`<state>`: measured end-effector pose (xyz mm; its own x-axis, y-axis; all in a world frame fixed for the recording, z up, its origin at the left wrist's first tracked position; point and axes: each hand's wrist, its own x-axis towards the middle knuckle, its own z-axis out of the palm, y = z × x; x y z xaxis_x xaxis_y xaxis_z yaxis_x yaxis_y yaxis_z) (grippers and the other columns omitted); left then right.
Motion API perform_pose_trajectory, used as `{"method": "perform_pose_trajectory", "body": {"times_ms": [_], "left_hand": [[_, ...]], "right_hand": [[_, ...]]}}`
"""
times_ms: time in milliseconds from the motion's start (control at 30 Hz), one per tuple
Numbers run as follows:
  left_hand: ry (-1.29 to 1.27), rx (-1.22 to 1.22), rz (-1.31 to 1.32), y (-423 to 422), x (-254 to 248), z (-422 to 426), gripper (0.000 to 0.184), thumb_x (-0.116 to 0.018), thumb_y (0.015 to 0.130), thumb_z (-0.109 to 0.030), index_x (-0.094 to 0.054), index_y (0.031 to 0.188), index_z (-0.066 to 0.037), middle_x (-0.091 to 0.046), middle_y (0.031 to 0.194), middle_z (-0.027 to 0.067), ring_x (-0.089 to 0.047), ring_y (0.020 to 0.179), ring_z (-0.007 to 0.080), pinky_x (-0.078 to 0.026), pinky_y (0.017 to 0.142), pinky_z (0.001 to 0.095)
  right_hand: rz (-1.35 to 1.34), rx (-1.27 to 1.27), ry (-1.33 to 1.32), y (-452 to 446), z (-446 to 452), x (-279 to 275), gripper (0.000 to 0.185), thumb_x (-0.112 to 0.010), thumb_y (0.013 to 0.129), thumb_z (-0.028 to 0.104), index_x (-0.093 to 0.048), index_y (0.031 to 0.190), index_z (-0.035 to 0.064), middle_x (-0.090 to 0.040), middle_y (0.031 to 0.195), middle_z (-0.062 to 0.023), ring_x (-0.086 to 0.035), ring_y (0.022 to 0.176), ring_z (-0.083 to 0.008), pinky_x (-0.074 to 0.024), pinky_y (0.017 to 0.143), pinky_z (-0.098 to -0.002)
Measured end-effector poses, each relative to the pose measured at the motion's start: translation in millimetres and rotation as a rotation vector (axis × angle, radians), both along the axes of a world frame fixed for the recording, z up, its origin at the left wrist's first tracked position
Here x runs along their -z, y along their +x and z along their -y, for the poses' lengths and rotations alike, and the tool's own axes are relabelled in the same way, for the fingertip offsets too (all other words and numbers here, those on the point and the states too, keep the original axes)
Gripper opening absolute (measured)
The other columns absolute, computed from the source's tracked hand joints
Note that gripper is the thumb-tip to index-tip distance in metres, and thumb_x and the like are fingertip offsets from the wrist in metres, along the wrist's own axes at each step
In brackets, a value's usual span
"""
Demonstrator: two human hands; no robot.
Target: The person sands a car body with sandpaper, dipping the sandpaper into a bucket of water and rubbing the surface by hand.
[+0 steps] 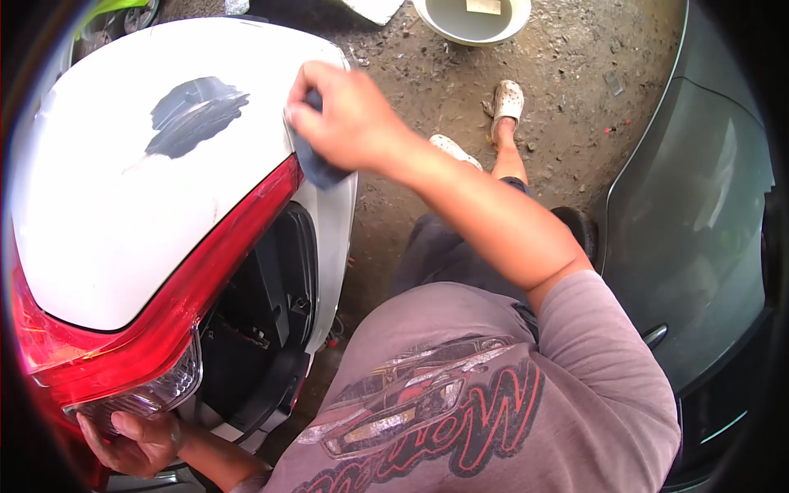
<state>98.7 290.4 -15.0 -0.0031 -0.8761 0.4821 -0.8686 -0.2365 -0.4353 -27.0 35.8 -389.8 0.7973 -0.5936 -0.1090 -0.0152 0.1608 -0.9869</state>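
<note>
My right hand (345, 115) is closed on a folded dark grey piece of sandpaper (319, 164), held at the edge of a white car panel (107, 214). The hand is slightly blurred. On the panel is a rough-edged grey patch (197, 115), with darker and lighter areas. Below the panel runs a red and clear tail light (168, 349). My left hand (136, 444) is low at the left, palm turned up and fingers apart, beside the clear lower part of the light. Nothing shows in it; whether it touches the lamp I cannot tell.
Beside the light is a dark opening (259, 287) in the bodywork. A white bucket (472, 37) of greyish water, with a pale block in it, stands on wet, dirty ground (592, 90). A dark green car (699, 222) is close on the right. Light-coloured clogs (509, 103) are on the feet.
</note>
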Motion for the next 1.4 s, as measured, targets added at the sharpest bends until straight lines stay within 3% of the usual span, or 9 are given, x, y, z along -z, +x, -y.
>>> {"method": "perform_pose_trajectory", "body": {"times_ms": [333, 533, 633, 700, 767, 800, 967, 1333, 1400], "left_hand": [[0.007, 0.019, -0.03, 8, -3, -6, 0.039, -0.07, 0.106, -0.019, -0.067, 0.126, 0.015, -0.075, 0.123, 0.0251, -0.074, 0.112, 0.0338, -0.058, 0.102, 0.0425], [0.08, -0.126, 0.119, -37, 18, 28, 0.041, -0.07, 0.106, -0.02, -0.065, 0.126, 0.015, -0.073, 0.123, 0.0256, -0.073, 0.108, 0.0341, -0.059, 0.1, 0.0429], [0.117, -0.035, -0.627, -100, 75, 44, 0.046, -0.072, 0.102, -0.022, -0.064, 0.129, 0.015, -0.069, 0.126, 0.027, -0.07, 0.104, 0.0354, -0.058, 0.093, 0.0433], [0.343, -0.475, -1.004, -151, 121, 85, 0.075, -0.076, 0.098, -0.043, -0.057, 0.144, 0.013, -0.065, 0.14, 0.0245, -0.067, 0.122, 0.0338, -0.055, 0.098, 0.0422], [0.221, -0.598, -1.471, -169, 167, 99, 0.068, -0.077, 0.101, -0.035, -0.057, 0.147, 0.01, -0.066, 0.14, 0.02, -0.065, 0.129, 0.0281, -0.053, 0.104, 0.0388], [0.088, -0.603, -1.637, -173, 185, 105, 0.045, -0.074, 0.105, -0.02, -0.063, 0.137, 0.009, -0.068, 0.133, 0.016, -0.069, 0.114, 0.0196, -0.055, 0.095, 0.0323], [0.186, -0.57, -1.712, -158, 212, 127, 0.01, -0.071, 0.104, -0.001, -0.073, 0.109, 0.007, -0.073, 0.092, 0.0042, -0.06, 0.078, 0.0053, -0.049, 0.071, 0.0218], [0.149, -0.691, -1.866, -159, 205, 165, 0.006, -0.069, 0.106, -0.002, -0.071, 0.109, 0.002, -0.069, 0.091, -0.0033, -0.055, 0.075, -0.0003, -0.041, 0.066, 0.0181], [0.112, -0.71, -1.844, -163, 203, 171, 0.008, -0.071, 0.106, -0.007, -0.071, 0.109, 0.001, -0.065, 0.088, -0.0051, -0.051, 0.074, 0.0002, -0.038, 0.067, 0.0185]], "right_hand": [[0.042, -0.12, 0.043, -21, -38, 5, 0.009, -0.069, 0.092, 0.009, -0.066, 0.096, 0.0018, -0.075, 0.09, -0.019, -0.076, 0.088, -0.0385, -0.0594, 0.08, -0.044], [-0.006, -0.144, 0.315, -83, -30, -18, 0.019, -0.072, 0.093, 0.008, -0.067, 0.11, 0.0011, -0.074, 0.097, -0.0117, -0.074, 0.092, -0.0237, -0.0573, 0.085, -0.0374], [0.084, -0.123, 0.483, -108, -13, -40, 0.025, -0.072, 0.094, 0.008, -0.069, 0.117, 0.0016, -0.074, 0.103, -0.0077, -0.071, 0.097, -0.0182, -0.0566, 0.09, -0.0353], [0.217, -0.138, 0.482, -121, -8, -52, 0.027, -0.07, 0.095, 0.008, -0.07, 0.122, 0.0018, -0.074, 0.107, -0.0066, -0.071, 0.101, -0.0152, -0.0562, 0.095, -0.0333], [0.29, -0.103, 0.489, -132, -13, -58, 0.029, -0.072, 0.094, 0.008, -0.071, 0.122, 0.0022, -0.074, 0.105, -0.0061, -0.07, 0.1, -0.0132, -0.0559, 0.094, -0.0321], [0.286, -0.109, 0.545, -139, -11, -62, 0.03, -0.073, 0.094, 0.008, -0.071, 0.123, 0.0022, -0.074, 0.104, -0.0057, -0.069, 0.099, -0.0129, -0.0558, 0.092, -0.0321], [0.203, -0.204, 0.463, -151, 16, -47, 0.024, -0.078, 0.092, 0.012, -0.076, 0.114, 0.0022, -0.074, 0.098, -0.0061, -0.068, 0.091, -0.0136, -0.0551, 0.084, -0.0316], [0.217, -0.023, 0.206, -140, 34, -53, 0.01, -0.076, 0.092, 0.01, -0.073, 0.093, 0.0008, -0.066, 0.085, -0.0101, -0.066, 0.079, -0.0221, -0.0502, 0.072, -0.0353], [0.249, -0.072, 0.124, -141, 34, -44, 0.018, -0.077, 0.094, 0.008, -0.074, 0.111, 0.0028, -0.069, 0.093, -0.008, -0.067, 0.085, -0.0179, -0.0532, 0.078, -0.033]]}}
